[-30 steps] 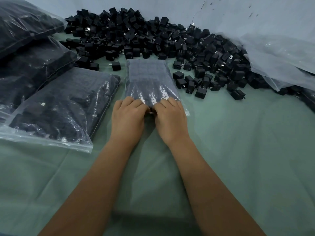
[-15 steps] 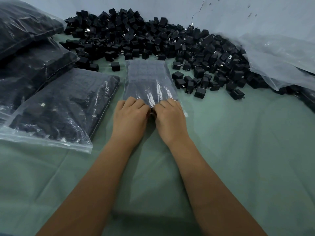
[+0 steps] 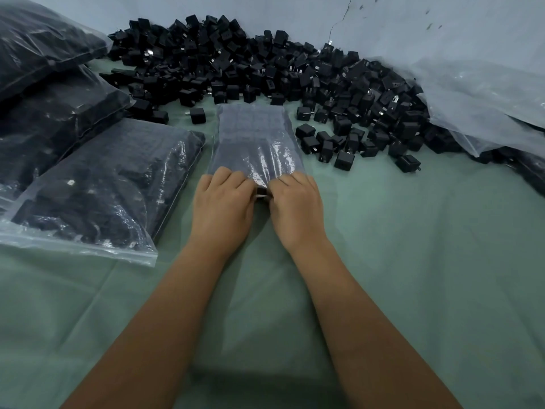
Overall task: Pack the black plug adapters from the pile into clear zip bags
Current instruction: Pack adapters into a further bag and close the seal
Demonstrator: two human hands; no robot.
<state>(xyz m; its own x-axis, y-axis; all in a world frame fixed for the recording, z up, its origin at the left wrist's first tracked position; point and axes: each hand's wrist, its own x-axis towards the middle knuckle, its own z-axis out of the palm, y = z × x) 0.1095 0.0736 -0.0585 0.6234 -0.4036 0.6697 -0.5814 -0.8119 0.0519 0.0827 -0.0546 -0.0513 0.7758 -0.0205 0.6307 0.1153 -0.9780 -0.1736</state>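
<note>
Lying at the left edge, filled zip bags [image 3: 97,187] flank the left hand [image 3: 222,208] and right hand [image 3: 296,208], both pinching the near end of the center bag [image 3: 255,137] on the green cloth [image 3: 413,246], the adapter pile [image 3: 295,78] spreading across the upper frame toward loose plastic [image 3: 486,104] at upper right.

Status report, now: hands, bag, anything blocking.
Left hand and right hand both gripping near edge of the clear zip bag. Bag flat on green cloth, dark contents inside. Adapter pile behind it, nothing blocking.
</note>
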